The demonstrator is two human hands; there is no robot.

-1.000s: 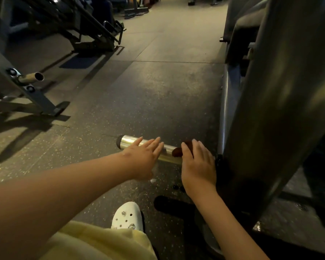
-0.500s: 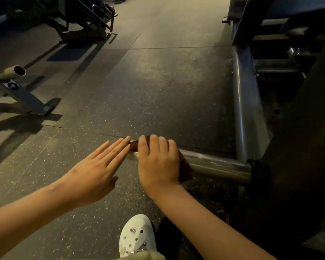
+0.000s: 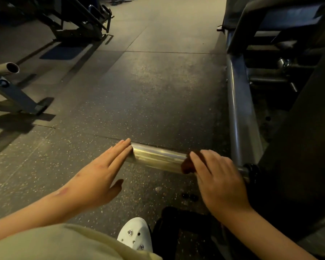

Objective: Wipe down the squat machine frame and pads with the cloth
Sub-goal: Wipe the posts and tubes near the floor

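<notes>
Chrome peg (image 3: 158,158) lies left–right; left hand (image 3: 101,171), fingers straight and together, touches its free end. Right hand (image 3: 219,182) curls over cloth (image 3: 188,165) on the peg near the frame (image 3: 240,113); bare length lies leftward, the likely stroke direction

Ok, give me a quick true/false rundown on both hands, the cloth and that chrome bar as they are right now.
1. The right hand holds a dark cloth against the chrome bar. True.
2. The left hand has a full grip round the bar. False: it is flat with straight fingers, and only the fingertips meet the bar's free end.
3. The cloth sits at the bar's free end. False: a bare, shiny stretch of bar lies between the free end and the cloth.
4. A white shoe shows at the bottom of the view. True.
</notes>
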